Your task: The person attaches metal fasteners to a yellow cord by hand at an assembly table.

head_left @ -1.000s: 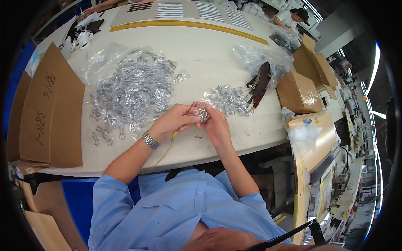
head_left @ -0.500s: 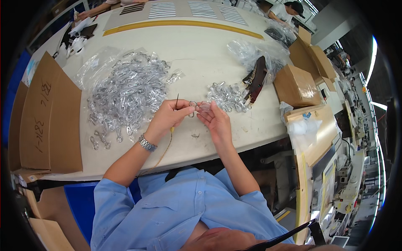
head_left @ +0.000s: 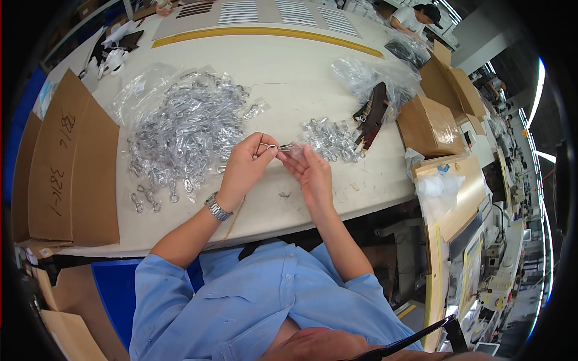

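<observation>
Over the front middle of the table, my left hand [head_left: 245, 162] is closed, pinching a metal ring [head_left: 272, 147] between thumb and forefinger. A thin dark pointed tool [head_left: 260, 143] also sticks up from that hand; its grip is hidden in the palm. My right hand [head_left: 314, 174] pinches a small clear plastic bag [head_left: 295, 150] joined to the ring, its lower fingers loosely curled. Left of my hands lies a large heap of metal snap hooks [head_left: 186, 129] in clear plastic. Behind my right hand is a smaller pile of similar hooks [head_left: 331, 138].
An upright cardboard box [head_left: 75, 168] stands at left, a closed carton [head_left: 428, 125] at right. A dark strap-like item [head_left: 374, 114] lies beside crumpled clear plastic [head_left: 361, 75]. A yellow strip [head_left: 265, 33] crosses the table's far side. A cord [head_left: 236, 218] hangs below my left wrist.
My left hand has turned and risen slightly, tilting the dark tool toward the ring. The yellow part below it no longer shows. My right hand stays nearly in place.
</observation>
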{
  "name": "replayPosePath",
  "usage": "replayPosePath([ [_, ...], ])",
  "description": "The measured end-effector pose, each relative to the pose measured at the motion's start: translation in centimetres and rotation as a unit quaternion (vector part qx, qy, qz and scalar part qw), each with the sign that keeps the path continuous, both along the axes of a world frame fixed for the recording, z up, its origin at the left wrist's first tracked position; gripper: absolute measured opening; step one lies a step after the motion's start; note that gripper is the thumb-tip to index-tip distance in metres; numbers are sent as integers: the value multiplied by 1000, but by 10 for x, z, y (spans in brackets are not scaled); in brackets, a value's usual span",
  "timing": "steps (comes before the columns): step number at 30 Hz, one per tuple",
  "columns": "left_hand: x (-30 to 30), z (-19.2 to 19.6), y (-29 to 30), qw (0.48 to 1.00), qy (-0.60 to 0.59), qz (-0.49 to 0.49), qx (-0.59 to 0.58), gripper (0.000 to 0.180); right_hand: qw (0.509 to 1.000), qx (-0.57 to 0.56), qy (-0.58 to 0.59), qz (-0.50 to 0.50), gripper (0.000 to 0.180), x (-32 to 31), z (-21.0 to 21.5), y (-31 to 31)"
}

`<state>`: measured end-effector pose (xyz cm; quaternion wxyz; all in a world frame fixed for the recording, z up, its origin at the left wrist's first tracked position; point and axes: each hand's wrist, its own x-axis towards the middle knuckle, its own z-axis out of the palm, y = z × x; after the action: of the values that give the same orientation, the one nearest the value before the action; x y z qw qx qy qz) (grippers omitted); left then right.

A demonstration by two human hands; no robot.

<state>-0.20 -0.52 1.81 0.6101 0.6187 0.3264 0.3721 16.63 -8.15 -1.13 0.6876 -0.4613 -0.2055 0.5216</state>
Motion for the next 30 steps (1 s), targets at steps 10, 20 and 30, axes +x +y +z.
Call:
replayPosePath([
  [10, 1, -12, 1, 1000, 18, -16, -12, 17, 1000, 4, -10, 3, 40, -8, 4, 1],
  [20, -1, 2, 0, 996, -19, -73, -52, 36, 1000, 11, 5, 29, 45, -4, 0, 5],
  [30, -1, -6, 2, 989, -49, -92, -101, 39, 999, 24, -20, 36, 42, -12, 4, 5],
])
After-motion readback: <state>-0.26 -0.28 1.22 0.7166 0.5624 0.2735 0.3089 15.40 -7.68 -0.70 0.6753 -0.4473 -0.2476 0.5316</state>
